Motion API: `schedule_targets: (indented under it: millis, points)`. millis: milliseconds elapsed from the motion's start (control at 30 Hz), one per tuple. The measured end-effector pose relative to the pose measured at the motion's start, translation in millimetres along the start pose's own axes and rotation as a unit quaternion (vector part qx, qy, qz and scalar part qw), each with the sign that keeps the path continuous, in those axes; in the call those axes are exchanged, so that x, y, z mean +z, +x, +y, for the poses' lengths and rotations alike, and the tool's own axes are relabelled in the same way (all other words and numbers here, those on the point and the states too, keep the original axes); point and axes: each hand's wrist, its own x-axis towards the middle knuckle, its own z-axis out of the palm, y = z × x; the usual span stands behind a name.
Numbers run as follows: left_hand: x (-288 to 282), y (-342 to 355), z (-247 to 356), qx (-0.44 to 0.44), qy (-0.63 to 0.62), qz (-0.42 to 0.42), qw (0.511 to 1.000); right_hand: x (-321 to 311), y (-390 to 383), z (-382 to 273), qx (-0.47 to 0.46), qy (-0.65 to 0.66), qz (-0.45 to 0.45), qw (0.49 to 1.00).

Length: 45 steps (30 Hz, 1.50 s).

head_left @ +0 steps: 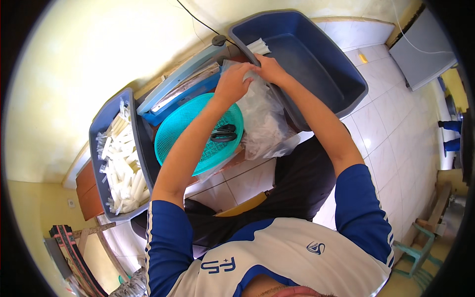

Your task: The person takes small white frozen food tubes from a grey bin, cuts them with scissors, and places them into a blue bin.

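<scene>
My left hand (233, 83) and my right hand (270, 69) meet over the near-left rim of a dark blue tub (316, 64). Their fingers are curled in and their tips come together; whatever lies between them is too small to make out. Beneath the hands spreads a clear plastic bag (264, 116), its upper end by my left hand. A few white sticks (259, 47) lie inside the tub, close to my right hand. Left of the bag sits a turquoise mesh basket (170, 133), partly behind my left forearm, with black-handled scissors (224, 133) in it.
At the left, another blue-grey tub (95, 148) is heaped with white sticks in clear wrapping (123, 171). A light-blue case (173, 81) leans near the wall behind the basket. My legs (302, 173) are folded on the tiled floor (386, 128). A green plastic stool (418, 250) stands lower right.
</scene>
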Motion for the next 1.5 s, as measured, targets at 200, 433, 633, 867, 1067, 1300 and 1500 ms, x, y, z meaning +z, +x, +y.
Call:
schedule_targets:
  millis: [200,433,633,867,1067,1300,1500]
  points:
    - [9,34,-16,0.029,0.051,-0.014,0.998,-10,-43,-7,-0.070,-0.133,0.087,0.985]
    - [29,53,-44,0.020,0.063,-0.066,0.996,-16,-75,-13,-0.060,-0.200,0.010,0.978]
    - [44,57,-26,0.025,0.013,-0.074,0.997,-40,-92,19,-0.060,-0.183,0.028,0.981]
    - [54,58,-16,0.066,0.044,-0.088,0.993,-73,-102,21,-0.021,-0.107,0.021,0.994]
    - [55,62,-16,0.064,0.066,-0.083,0.992,-87,-103,34,-0.005,-0.089,0.019,0.996]
    - [52,65,-11,0.055,0.074,-0.091,0.992,-87,-95,50,-0.037,-0.049,0.038,0.997]
    - [49,59,-7,0.050,0.089,-0.094,0.990,-96,-102,55,-0.048,-0.006,0.034,0.998]
